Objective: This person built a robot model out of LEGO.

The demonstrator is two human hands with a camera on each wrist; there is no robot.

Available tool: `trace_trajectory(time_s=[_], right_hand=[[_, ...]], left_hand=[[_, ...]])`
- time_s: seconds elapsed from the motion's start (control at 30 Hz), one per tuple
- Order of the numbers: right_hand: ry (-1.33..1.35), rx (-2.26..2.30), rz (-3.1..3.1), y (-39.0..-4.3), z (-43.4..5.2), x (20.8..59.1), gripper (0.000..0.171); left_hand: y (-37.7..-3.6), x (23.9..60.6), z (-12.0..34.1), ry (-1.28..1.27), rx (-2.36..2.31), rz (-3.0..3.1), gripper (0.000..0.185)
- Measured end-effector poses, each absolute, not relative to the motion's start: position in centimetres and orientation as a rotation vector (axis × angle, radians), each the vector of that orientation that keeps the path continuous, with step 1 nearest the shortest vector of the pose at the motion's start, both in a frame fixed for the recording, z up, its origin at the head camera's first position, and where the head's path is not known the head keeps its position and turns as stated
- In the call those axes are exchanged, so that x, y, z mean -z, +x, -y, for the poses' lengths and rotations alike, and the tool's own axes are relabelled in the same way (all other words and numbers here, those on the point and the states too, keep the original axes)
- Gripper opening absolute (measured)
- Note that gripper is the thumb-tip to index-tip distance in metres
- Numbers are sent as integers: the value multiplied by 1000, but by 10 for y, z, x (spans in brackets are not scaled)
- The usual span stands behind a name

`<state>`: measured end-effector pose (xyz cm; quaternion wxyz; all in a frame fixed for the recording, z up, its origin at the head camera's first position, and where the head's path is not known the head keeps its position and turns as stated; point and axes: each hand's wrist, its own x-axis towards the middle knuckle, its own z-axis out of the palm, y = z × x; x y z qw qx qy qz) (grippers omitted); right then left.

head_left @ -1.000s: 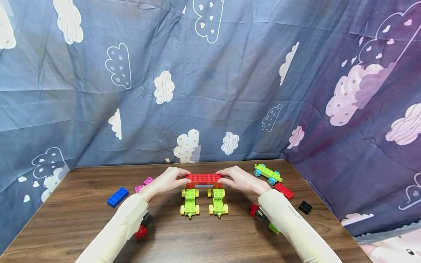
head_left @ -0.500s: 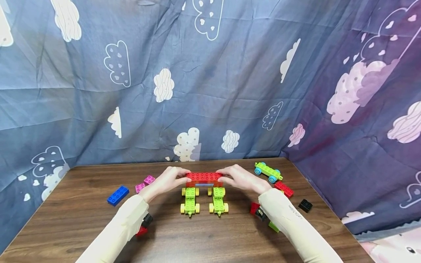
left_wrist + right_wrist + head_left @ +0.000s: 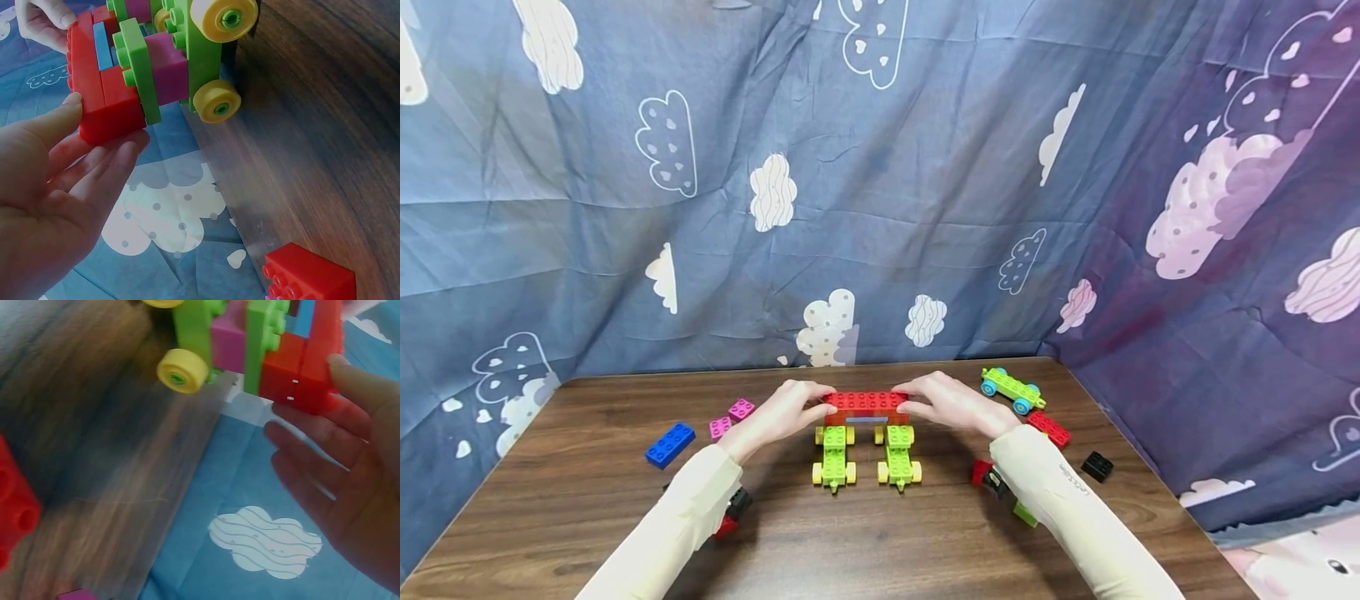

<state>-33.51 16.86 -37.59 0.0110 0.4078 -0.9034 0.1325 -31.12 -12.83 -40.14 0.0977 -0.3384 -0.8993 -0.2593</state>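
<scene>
A long red toy brick (image 3: 867,401) spans the top of a block structure at mid-table. My left hand (image 3: 784,413) grips its left end between thumb and fingers, and my right hand (image 3: 949,403) holds the right end likewise. Beneath it the left wrist view shows shorter red bricks (image 3: 122,94), a blue piece (image 3: 103,45), a green plate (image 3: 139,69) and a pink brick (image 3: 167,67). These stand on two lime-green wheeled bases, a left one (image 3: 834,468) and a right one (image 3: 899,468), both with yellow wheels. The far side of the structure is hidden.
Left lie a blue brick (image 3: 670,445) and two pink bricks (image 3: 721,427); black and red pieces show beside the left sleeve. Right are a green base with blue wheels (image 3: 1013,390), a red brick (image 3: 1049,427) and a black brick (image 3: 1097,466). A patterned curtain (image 3: 880,208) hangs behind.
Both hands keep their grip on the red brick's ends, and the structure stays put. The head view has shifted very slightly.
</scene>
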Motion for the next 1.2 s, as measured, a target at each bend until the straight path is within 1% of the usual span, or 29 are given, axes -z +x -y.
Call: trace_trajectory(time_s=[0.13,0.33,0.47,0.63,0.93,1.2], right_hand=[[1232,-365,2829,-334,-167,369,34],[1221,-436,2817,-333,-167,365,28],[1219,-497,2805,-334,-168,368,28],[1242,-484,2766,-336,-168,371,28],[1207,-484,2784,-334,-166,372,29],[1219,-438,2778,-333,-165,372,29]], left_hand=[[-311,401,129,-1005,751,2667,27],[-311,401,129,-998,741,2659,29],[-311,402,129,-1000,747,2656,29],[-311,402,129,-1004,744,2640,28],[-310,402,129,-1014,750,2621,25],[-308,403,128,-997,719,2614,28]])
